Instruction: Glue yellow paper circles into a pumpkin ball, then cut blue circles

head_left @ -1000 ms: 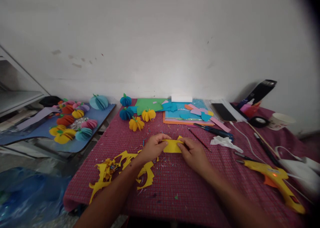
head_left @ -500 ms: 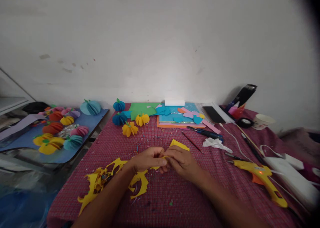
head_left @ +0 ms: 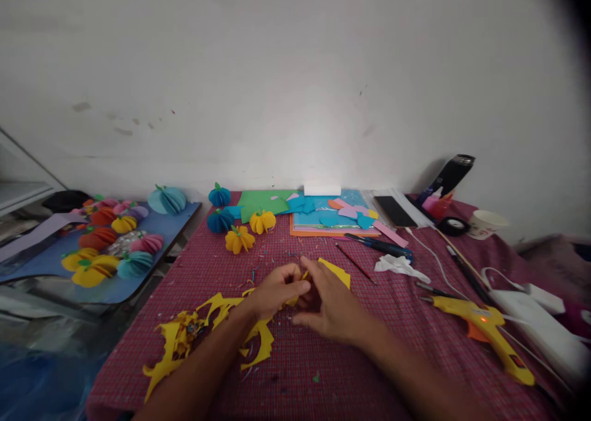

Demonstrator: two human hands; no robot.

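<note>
Near the middle of the table, my left hand [head_left: 281, 290] is closed, thumb and fingers pinching a small yellow paper piece [head_left: 293, 299] that is mostly hidden. Right against it, my right hand [head_left: 325, 301] has its fingers stretched and its thumb apart, cupped around the piece's right side. A flat yellow sheet [head_left: 339, 272] lies just behind my right hand. Cut yellow scraps [head_left: 263, 345] spread under and beside my left forearm. Two yellow paper pumpkins [head_left: 239, 240] and two blue ones [head_left: 220, 220] stand further back on the left.
A lit yellow glue gun [head_left: 484, 322] lies at the right, near a white power strip [head_left: 540, 328]. Behind are scissors [head_left: 381, 245], a pencil [head_left: 356, 263], a phone [head_left: 394, 212] and a paper cup [head_left: 487, 224]. A blue side table [head_left: 170, 224] holds several paper pumpkins.
My right hand's fingers have opened and its thumb has moved down, away from my left thumb. My left hand has shifted slightly and still pinches the yellow paper.
</note>
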